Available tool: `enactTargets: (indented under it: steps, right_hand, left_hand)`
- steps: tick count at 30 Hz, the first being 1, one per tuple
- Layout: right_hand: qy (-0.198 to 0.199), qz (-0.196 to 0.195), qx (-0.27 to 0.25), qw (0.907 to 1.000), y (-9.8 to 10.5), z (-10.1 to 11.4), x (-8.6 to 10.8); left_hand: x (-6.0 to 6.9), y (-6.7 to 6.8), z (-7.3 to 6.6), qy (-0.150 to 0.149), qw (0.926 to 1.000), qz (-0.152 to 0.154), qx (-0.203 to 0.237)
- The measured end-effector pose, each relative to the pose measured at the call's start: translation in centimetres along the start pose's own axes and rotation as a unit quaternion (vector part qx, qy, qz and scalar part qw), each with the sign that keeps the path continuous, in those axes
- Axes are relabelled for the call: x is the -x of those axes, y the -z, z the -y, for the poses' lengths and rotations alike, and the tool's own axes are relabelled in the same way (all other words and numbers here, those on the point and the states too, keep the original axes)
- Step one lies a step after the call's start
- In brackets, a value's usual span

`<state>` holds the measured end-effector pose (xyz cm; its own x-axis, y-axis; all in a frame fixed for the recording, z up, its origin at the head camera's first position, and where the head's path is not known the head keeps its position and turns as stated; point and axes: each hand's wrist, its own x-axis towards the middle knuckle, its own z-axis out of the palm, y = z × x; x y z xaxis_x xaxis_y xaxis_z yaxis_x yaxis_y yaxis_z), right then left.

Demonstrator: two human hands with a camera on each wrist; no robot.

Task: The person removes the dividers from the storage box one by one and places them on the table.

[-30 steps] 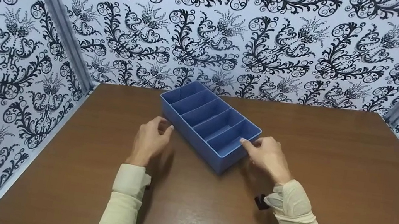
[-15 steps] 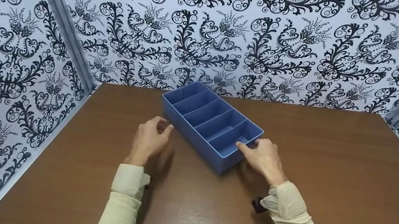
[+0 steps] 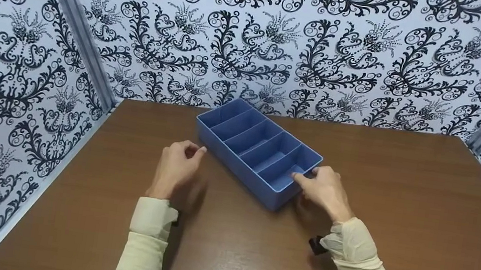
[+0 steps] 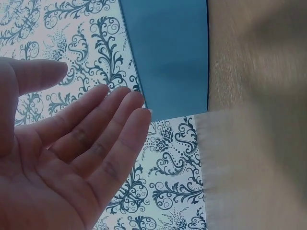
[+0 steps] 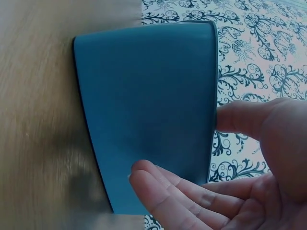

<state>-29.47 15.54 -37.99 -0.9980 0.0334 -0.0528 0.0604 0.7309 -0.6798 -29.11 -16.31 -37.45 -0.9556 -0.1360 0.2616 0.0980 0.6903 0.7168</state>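
The backdrop wall (image 3: 254, 38), white with black damask scrollwork, spans the far side, and a matching side panel (image 3: 9, 74) stands at the left; grey strips (image 3: 77, 22) run down the corners. Below lies a brown wood-grain tabletop (image 3: 401, 200), with a glare patch near its front edge.

Toward the back of the tabletop, roughly mid-width, sits a blue plastic divider box (image 3: 236, 166), upright and set on a slant, one short end toward the far left and the other toward the near right. Four crosswise dividers (image 3: 280, 164) split it into five compartments in a single row.

Two forearms reach in from the front in pale cream sleeves (image 3: 141, 257), each with a wide light band (image 3: 152, 217) at the wrist.

The right hand (image 3: 325, 191) grasps the box's near-right short end: the thumb hooks over the rim into the nearest compartment, and the other fingers lie along the outside of that wall. The left hand (image 3: 175, 168) is beside the long near wall, toward the box's far-left end, its fingers loosely bent and released, holding nothing; whether a fingertip brushes the plastic, I cannot tell.

Smallest is a black object (image 3: 316, 245) at the inner side of the right wrist, its details too dark to make out.
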Motion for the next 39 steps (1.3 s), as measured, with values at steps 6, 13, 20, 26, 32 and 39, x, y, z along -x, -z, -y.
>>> enactTargets:
  steps: [6,13,20,26,32,39]
  right_hand:
    - [-0.004,0.026,-0.006,0.9996,0.7,-0.2,0.1]
    - [-0.004,0.070,-0.021,0.9973,2.0,-0.8,0.0]
    - [0.012,0.094,-0.043,0.9946,2.9,-1.7,0.0]
    - [0.016,0.124,-0.073,0.9896,3.6,-2.2,-0.1]
    - [0.030,0.148,-0.061,0.9867,4.4,-2.7,-0.1]
    - [0.048,0.165,-0.051,0.9839,5.3,-3.3,0.0]
  left_hand:
    - [0.0,0.3,0.4,0.004,1.0000,0.003,0.003]
    - [0.1,0.8,0.7,0.021,0.9995,0.020,0.010]
    - [0.2,1.1,0.8,0.021,0.9996,0.020,0.007]
    - [0.1,1.2,1.0,0.004,1.0000,0.004,-0.007]
    - [0.2,1.1,1.1,0.012,0.9999,0.006,0.000]
    - [0.4,1.2,1.1,0.021,0.9998,0.003,-0.004]
